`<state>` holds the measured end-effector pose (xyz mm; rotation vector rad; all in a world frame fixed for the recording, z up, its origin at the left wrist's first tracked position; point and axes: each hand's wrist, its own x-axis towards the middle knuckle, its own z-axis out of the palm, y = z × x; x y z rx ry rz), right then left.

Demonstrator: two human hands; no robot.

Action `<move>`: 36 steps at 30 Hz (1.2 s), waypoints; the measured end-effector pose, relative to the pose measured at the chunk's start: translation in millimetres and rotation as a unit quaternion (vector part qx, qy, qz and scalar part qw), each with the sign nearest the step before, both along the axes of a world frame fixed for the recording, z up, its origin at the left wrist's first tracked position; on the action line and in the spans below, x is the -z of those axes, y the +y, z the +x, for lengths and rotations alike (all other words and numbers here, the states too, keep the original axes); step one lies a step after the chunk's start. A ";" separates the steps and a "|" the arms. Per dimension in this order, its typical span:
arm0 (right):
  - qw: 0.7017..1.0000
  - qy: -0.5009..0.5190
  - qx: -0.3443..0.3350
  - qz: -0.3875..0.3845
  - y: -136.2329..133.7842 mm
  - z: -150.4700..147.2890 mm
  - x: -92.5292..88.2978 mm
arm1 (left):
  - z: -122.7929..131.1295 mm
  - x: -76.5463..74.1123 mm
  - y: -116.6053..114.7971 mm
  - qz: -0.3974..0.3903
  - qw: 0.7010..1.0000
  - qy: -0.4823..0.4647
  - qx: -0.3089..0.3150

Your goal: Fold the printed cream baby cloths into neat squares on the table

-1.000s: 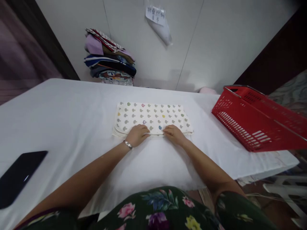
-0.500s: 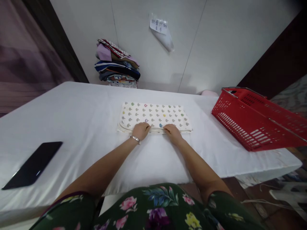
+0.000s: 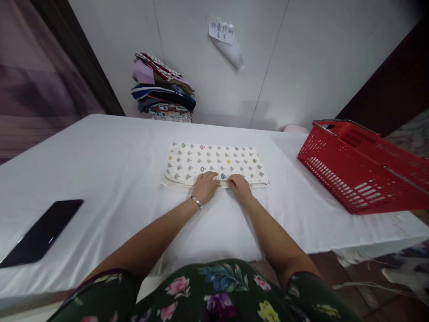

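A folded cream cloth [image 3: 214, 161] printed with small grey and coloured tree shapes lies flat in the middle of the white table [image 3: 110, 165]. Both my hands rest side by side on its near edge. My left hand [image 3: 206, 186], with a bracelet at the wrist, lies on the cloth with the fingers curled down over the edge. My right hand [image 3: 239, 186] pinches the same edge just to the right, fingers bent onto the fabric.
A red plastic basket [image 3: 358, 167] sits tilted at the table's right end. A dark phone [image 3: 38, 232] lies near the left front edge. A stack of folded clothes [image 3: 162, 89] stands against the white wall behind the table.
My left hand has slid a little to the right along the cloth's near edge, closer to my right hand. The cloth has stayed in place.
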<state>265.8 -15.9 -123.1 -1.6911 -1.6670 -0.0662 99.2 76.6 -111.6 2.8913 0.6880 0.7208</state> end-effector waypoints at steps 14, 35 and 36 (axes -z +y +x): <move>1.000 0.019 -0.013 -0.007 -2.4 0.7 0.7 | 2.1 -1.3 -5.7 -0.010 1.000 -0.013 -0.018; 0.999 0.008 -0.043 -0.007 -4.7 1.4 -1.1 | 17.3 -9.0 -17.2 -0.038 0.998 -0.027 -0.037; 0.999 0.008 -0.051 -0.006 -5.7 1.2 -2.1 | 15.4 -8.8 -19.1 -0.028 0.999 -0.035 -0.027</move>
